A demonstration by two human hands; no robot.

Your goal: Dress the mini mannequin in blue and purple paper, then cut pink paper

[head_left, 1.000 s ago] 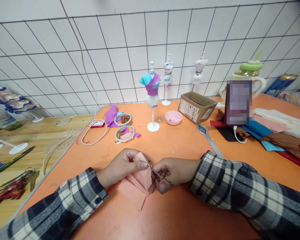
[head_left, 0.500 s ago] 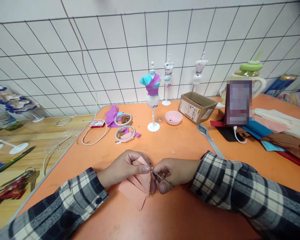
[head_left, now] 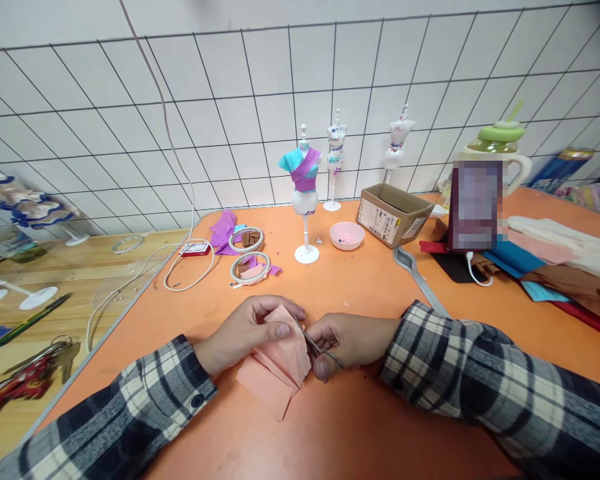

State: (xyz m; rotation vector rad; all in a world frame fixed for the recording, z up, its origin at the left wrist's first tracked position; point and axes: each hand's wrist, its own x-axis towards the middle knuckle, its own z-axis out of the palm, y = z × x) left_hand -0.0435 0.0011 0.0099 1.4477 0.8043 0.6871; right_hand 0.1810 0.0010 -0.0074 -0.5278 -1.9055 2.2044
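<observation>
Folded pink crepe paper [head_left: 283, 350] hangs from my left hand [head_left: 253, 330], which pinches it between thumb and fingers. My right hand [head_left: 337, 343] is closed around the handles of small metal scissors [head_left: 320, 350]. Their blades reach to the paper's right edge and are partly hidden behind it. Beyond my hands, a white mini dress form [head_left: 306, 200] stands upright on its round base, wrapped in purple and turquoise strips. A lower corner of the paper rests close to the orange table [head_left: 330, 427].
Two tape rolls [head_left: 250, 268] and purple scraps [head_left: 223, 230] lie at the back left. A pink bowl [head_left: 347, 237], a cardboard box [head_left: 394, 215] and a grey strap [head_left: 420, 277] are farther right. A propped phone [head_left: 475, 207] stands before coloured paper sheets [head_left: 555, 273].
The upper pink paper has swung to the right, covering more of the scissor blades. My right hand has shifted slightly. Both hands keep their hold.
</observation>
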